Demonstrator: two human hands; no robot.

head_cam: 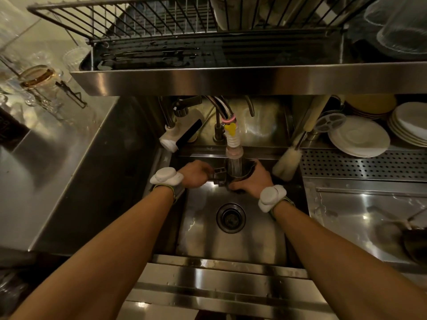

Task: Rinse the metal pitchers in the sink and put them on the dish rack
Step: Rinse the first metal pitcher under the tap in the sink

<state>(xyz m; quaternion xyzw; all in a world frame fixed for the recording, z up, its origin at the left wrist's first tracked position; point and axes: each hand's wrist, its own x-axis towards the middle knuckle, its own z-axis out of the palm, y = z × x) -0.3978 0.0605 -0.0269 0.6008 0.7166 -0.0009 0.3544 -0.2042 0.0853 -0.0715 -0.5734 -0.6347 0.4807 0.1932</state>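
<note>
While water streams from the ribbed white tap nozzle (233,144), my left hand (196,174) clamps the handle and my right hand (254,180) wraps the dark round metal pitcher (233,175), keeping its mouth upright above the steel sink (254,239) to fill.

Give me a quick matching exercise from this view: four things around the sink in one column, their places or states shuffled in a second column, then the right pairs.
Things
1. metal pitcher
2. bottle brush
3. white saucers
4. dish rack

Places or states
A. stacked on the perforated shelf, right of the faucet
B. up above the sink, on the steel shelf
C. held under the running faucet by the left hand and right hand
D. leaning at the sink's back right corner

Pairs: 1-C, 2-D, 3-A, 4-B
</note>
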